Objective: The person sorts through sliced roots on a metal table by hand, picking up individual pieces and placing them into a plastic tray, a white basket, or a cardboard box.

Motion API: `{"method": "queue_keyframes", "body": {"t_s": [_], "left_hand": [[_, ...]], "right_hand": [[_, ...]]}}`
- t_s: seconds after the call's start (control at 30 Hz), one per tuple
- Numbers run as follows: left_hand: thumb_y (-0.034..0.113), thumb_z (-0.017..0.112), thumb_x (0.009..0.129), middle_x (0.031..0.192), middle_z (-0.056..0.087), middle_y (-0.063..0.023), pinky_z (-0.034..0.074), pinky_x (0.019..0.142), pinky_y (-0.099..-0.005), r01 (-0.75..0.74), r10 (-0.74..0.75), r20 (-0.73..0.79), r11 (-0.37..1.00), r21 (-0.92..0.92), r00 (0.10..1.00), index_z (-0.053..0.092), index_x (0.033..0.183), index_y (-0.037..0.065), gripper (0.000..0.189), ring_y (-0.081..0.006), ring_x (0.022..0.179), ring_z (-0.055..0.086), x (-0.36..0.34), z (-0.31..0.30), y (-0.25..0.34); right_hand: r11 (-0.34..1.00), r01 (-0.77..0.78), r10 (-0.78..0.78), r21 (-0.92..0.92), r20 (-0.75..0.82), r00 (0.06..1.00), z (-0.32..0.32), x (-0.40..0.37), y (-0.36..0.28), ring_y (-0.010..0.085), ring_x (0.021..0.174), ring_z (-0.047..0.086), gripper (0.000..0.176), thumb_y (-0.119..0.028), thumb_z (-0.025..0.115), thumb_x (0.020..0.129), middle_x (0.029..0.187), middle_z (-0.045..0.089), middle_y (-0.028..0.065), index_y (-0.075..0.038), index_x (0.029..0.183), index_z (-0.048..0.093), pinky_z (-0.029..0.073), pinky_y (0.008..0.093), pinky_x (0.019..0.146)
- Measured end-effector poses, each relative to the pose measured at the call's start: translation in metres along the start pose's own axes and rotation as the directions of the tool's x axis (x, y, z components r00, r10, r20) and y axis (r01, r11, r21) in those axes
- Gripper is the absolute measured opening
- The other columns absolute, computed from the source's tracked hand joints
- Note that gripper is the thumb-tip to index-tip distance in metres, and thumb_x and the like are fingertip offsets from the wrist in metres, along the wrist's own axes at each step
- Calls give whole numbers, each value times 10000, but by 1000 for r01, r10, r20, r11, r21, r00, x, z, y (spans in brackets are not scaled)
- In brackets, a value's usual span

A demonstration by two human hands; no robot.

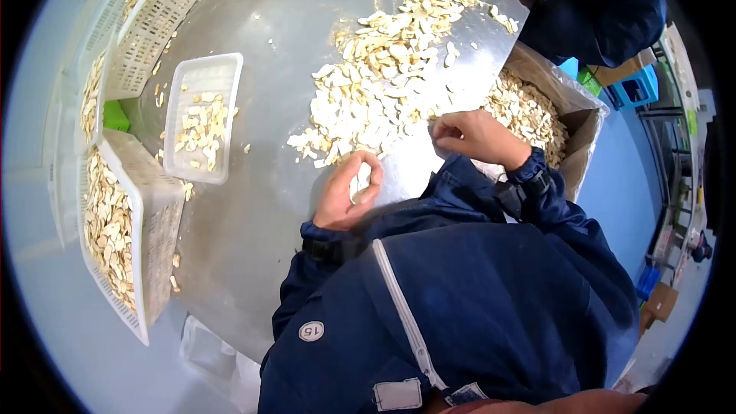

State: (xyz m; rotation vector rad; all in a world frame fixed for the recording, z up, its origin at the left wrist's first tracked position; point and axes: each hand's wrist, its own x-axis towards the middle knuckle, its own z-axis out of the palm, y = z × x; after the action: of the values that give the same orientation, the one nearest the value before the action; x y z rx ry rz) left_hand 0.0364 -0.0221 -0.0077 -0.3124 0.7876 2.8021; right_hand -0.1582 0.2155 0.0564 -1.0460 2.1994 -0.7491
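Observation:
My left hand point(346, 193) is at the near edge of a heap of pale, thin dried slices point(376, 100) spread on the metal table. Its fingers curl toward the thumb around a bright whitish gap, and I cannot tell whether a slice is held there. To the right, my right hand point(481, 138) hovers at the heap's right side, near the table edge. Its fingers are bent down and drawn in toward the thumb, hiding what is between them. Loose slices lie close to both hands.
A shallow white plastic tray point(233, 119) holds some slices at left. White perforated baskets point(157, 199) full of slices line the left table edge. At right stands a lined cardboard box point(583, 142) of slices. Another person's dark sleeve point(606, 8) reaches in at upper right.

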Motion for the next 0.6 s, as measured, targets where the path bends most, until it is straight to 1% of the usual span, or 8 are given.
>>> {"method": "queue_keyframes", "body": {"t_s": [0.07, 0.13, 0.17, 0.27, 0.33, 0.4, 0.5, 0.6], "left_hand": [[315, 397, 1155, 911, 556, -70, 293, 367, -166, 44, -43, 22, 997, -60, 999, 554, 1132, 37, 320, -51, 541, 426, 0, -5, 0], [305, 410, 1153, 910, 555, -68, 293, 369, -168, 59, -59, -5, 995, -83, 998, 557, 1133, 41, 303, -50, 539, 420, -1, -4, 2], [303, 411, 1153, 911, 556, -69, 293, 368, -169, 52, -56, -43, 996, -79, 998, 558, 1132, 41, 301, -51, 539, 419, -2, -1, 2], [301, 411, 1154, 913, 556, -73, 294, 368, -173, 28, -34, -74, 996, -80, 997, 559, 1129, 40, 301, -52, 542, 419, -5, 0, 2], [297, 409, 1154, 915, 557, -76, 296, 368, -176, 17, -21, -49, 996, -83, 999, 560, 1124, 36, 303, -54, 543, 420, -5, -3, 1], [289, 407, 1155, 917, 558, -77, 298, 367, -179, 12, -13, -7, 997, -80, 1000, 561, 1117, 31, 303, -56, 542, 420, -2, -7, 0], [276, 405, 1155, 912, 561, -80, 300, 367, -181, 28, -30, -17, 994, -105, 999, 561, 1107, 21, 304, -60, 536, 418, 0, -5, 1], [271, 400, 1155, 908, 565, -81, 300, 366, -182, 24, -32, -69, 993, -113, 997, 563, 1100, 17, 307, -62, 533, 418, -1, -2, 2]], "right_hand": [[999, 31, -28, 15, -145, 989, 13, 8, -6, 311, 856, 729, 207, -154, 688, 941, 912, 744, 132, -58, 1121, 720, 572, 393, 794], [972, 221, -199, 83, -214, 956, 31, 21, -9, 319, 872, 726, 238, -132, 682, 941, 932, 745, 137, -59, 1165, 714, 572, 399, 813], [959, 274, -255, 75, -198, 947, 32, 26, -13, 334, 857, 721, 208, -127, 681, 940, 928, 741, 148, -60, 1130, 733, 574, 408, 812], [989, 106, -64, 105, -342, 938, 24, 40, -13, 353, 843, 717, 164, -146, 675, 941, 925, 734, 161, -56, 1054, 752, 574, 417, 795], [994, -18, -47, -112, -554, 831, 15, 52, 3, 377, 827, 708, 175, -215, 686, 937, 913, 728, 158, -67, 987, 763, 572, 429, 759], [978, -161, 64, -132, -546, 835, 6, 50, 6, 367, 831, 703, 160, -224, 705, 924, 918, 717, 137, -86, 991, 754, 568, 432, 756], [970, -105, -39, -218, -570, 821, 16, 52, 3, 355, 841, 698, 160, -229, 715, 913, 932, 703, 120, -101, 1006, 736, 563, 429, 754], [984, -74, -14, -162, -482, 876, 23, 55, 5, 345, 866, 696, 183, -218, 735, 895, 959, 698, 110, -108, 1039, 714, 562, 425, 758]]}}
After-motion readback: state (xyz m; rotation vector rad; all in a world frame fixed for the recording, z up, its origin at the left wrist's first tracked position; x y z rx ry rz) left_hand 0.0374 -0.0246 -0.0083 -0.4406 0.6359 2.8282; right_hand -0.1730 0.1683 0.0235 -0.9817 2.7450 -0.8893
